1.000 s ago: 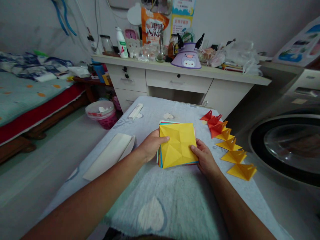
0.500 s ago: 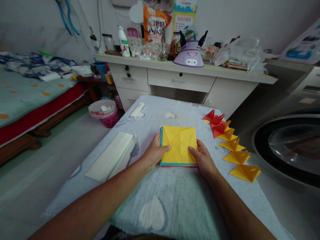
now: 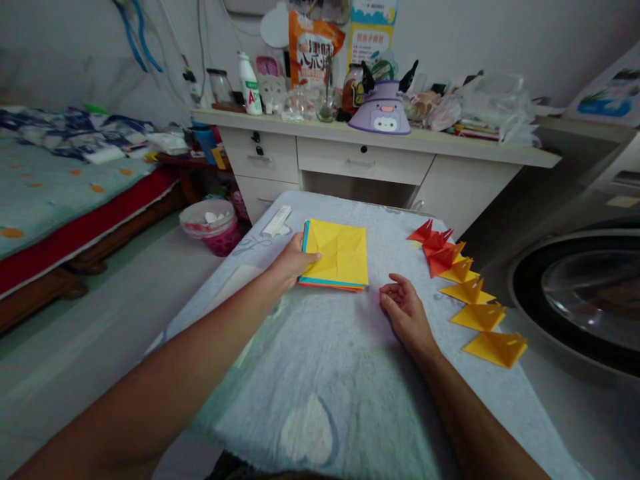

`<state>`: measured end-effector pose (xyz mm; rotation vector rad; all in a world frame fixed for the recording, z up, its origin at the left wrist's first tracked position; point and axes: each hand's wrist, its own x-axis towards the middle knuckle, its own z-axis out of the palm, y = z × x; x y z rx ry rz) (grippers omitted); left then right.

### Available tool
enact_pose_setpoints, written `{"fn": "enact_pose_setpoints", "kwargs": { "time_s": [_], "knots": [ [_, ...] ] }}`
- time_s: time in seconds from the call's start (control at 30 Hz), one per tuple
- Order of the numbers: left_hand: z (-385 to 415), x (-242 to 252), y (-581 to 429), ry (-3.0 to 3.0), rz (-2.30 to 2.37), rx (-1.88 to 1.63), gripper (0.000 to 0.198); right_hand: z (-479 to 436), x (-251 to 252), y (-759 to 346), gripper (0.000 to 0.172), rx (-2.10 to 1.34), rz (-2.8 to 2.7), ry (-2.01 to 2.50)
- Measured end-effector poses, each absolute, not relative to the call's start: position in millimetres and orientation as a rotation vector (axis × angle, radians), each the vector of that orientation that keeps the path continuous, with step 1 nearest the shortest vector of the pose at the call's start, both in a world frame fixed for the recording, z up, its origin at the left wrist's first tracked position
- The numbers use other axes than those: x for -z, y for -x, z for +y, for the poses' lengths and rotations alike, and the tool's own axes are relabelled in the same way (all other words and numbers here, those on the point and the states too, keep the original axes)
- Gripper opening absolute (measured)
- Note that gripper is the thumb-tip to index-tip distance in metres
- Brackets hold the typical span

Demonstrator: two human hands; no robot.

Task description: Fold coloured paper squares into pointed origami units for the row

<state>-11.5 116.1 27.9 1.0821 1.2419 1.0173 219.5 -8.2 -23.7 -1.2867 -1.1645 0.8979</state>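
Observation:
My left hand (image 3: 291, 263) grips the left edge of a stack of coloured square papers (image 3: 337, 257) with a creased yellow sheet on top. The stack rests on the table covered with a pale fluffy cloth (image 3: 325, 373), towards its far middle. My right hand (image 3: 404, 309) lies on the cloth to the right of the stack, fingers loosely curled and apart, holding nothing. A row of folded paper shapes runs along the table's right edge, red ones (image 3: 434, 244) at the far end and yellow ones (image 3: 480, 315) nearer.
A white folded sheet (image 3: 235, 283) lies partly hidden under my left forearm, and a small white box (image 3: 277, 221) lies at the far left of the table. A cluttered desk (image 3: 380, 143) stands behind, a washing machine (image 3: 580, 287) at right, a bed (image 3: 65, 193) at left, a pink bin (image 3: 210, 227) on the floor.
My left hand has slid the paper stack away and to the left. My right hand has let go of the stack and now rests on the cloth.

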Motion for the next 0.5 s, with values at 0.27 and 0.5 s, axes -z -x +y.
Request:
{"fn": "enact_pose_setpoints", "kwargs": {
  "time_s": [0.27,0.5],
  "knots": [
    [169,-40,54,-1.264,1.429,-0.860,0.069,-9,30,-222,0.042,-0.828,-1.314,1.364],
    [191,-26,80,-1.540,1.611,-0.708,0.059,-9,34,-224,0.041,-0.806,-1.357,1.391]
  ]
}}
